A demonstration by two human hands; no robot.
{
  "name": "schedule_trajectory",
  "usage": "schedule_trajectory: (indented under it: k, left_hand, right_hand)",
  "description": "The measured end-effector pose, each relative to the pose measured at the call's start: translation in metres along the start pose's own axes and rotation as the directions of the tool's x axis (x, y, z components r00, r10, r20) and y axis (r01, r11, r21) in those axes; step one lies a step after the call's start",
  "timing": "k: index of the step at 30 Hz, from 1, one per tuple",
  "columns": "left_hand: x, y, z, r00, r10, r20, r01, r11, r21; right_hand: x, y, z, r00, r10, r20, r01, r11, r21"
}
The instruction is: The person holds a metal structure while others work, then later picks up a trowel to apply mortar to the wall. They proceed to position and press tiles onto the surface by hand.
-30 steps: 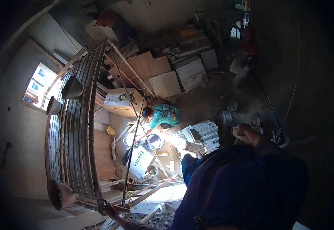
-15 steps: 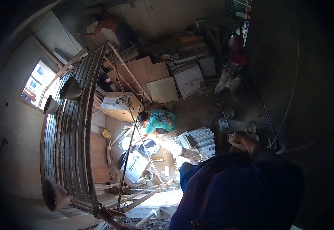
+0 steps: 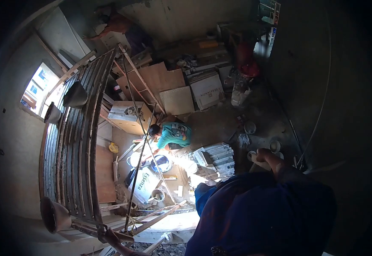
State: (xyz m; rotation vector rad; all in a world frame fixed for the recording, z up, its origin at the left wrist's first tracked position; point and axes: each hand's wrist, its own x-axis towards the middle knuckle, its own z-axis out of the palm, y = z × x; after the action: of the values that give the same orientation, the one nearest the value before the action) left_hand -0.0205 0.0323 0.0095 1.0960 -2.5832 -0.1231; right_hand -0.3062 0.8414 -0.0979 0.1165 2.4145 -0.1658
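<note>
My left hand [image 3: 108,235] is wrapped round the end bar of the metal scaffold [image 3: 122,237] at the bottom left. Beside it, a dark bucket [image 3: 57,216] sits on the corner of the slatted scaffold deck [image 3: 73,162]. On the right, my right hand [image 3: 263,155] is closed in a fist in front of my dark blue shirt [image 3: 262,205]. A pale flat piece shows beneath that fist; I cannot make out what it is. Two more buckets, one dark [image 3: 76,94] and one smaller [image 3: 53,113], stand farther along the deck.
Below, a person in a green shirt [image 3: 175,134] crouches by a blue-rimmed bucket [image 3: 162,164]. Another person [image 3: 247,64] is near the right wall, and a third [image 3: 130,34] reaches to the back wall. Stacked tiles [image 3: 220,158], boxes [image 3: 128,115] and diagonal braces [image 3: 137,183] lie around.
The view has shifted slightly, so most things sit a little farther left. The person at the right has moved left and bends lower. My left hand stays on the scaffold bar; my right stays closed.
</note>
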Motion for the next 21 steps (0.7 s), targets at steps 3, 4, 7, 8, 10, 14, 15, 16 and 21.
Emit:
schedule_trajectory:
  k: [3,4,7,8,10,14,15,16,21]
  left_hand:
    - [0.006,0.001,0.007,1.0,-0.014,-0.02,0.015,1.0,0.007]
    - [0.006,0.001,0.007,1.0,-0.018,-0.023,0.018,1.0,0.009]
    - [0.01,0.002,0.011,0.999,-0.027,-0.026,0.027,1.0,0.008]
    - [0.011,0.003,0.013,0.999,-0.028,-0.026,0.028,1.0,0.009]
    - [0.013,0.003,0.015,0.999,-0.032,-0.03,0.032,0.999,0.008]
    - [0.018,0.004,0.021,0.999,-0.036,-0.03,0.036,0.999,0.01]
    - [0.019,0.004,0.022,0.999,-0.038,-0.029,0.038,0.999,0.011]
    - [0.02,0.005,0.023,0.999,-0.037,-0.031,0.037,0.999,0.009]
    - [0.025,0.004,0.027,0.998,-0.047,-0.033,0.047,0.999,0.017]
  right_hand:
    - [0.012,0.009,0.014,0.998,0.03,-0.051,-0.029,0.999,0.029]
    - [0.014,0.012,0.018,0.998,0.027,-0.056,-0.025,0.999,0.025]
    - [0.014,0.016,0.022,0.998,0.028,-0.05,-0.028,1.0,0.015]
    - [0.013,0.015,0.022,0.999,0.039,-0.034,-0.038,0.999,0.014]
    - [0.013,0.014,0.022,0.999,0.051,-0.018,-0.051,0.999,0.006]
    - [0.016,0.012,0.02,0.998,0.061,0.007,-0.061,0.998,-0.014]
    - [0.022,0.014,0.024,0.998,0.067,0.021,-0.066,0.998,-0.018]
    - [0.025,0.016,0.027,0.997,0.072,0.036,-0.071,0.997,-0.023]
    - [0.02,0.012,0.024,0.998,0.055,-0.002,-0.055,0.998,-0.003]
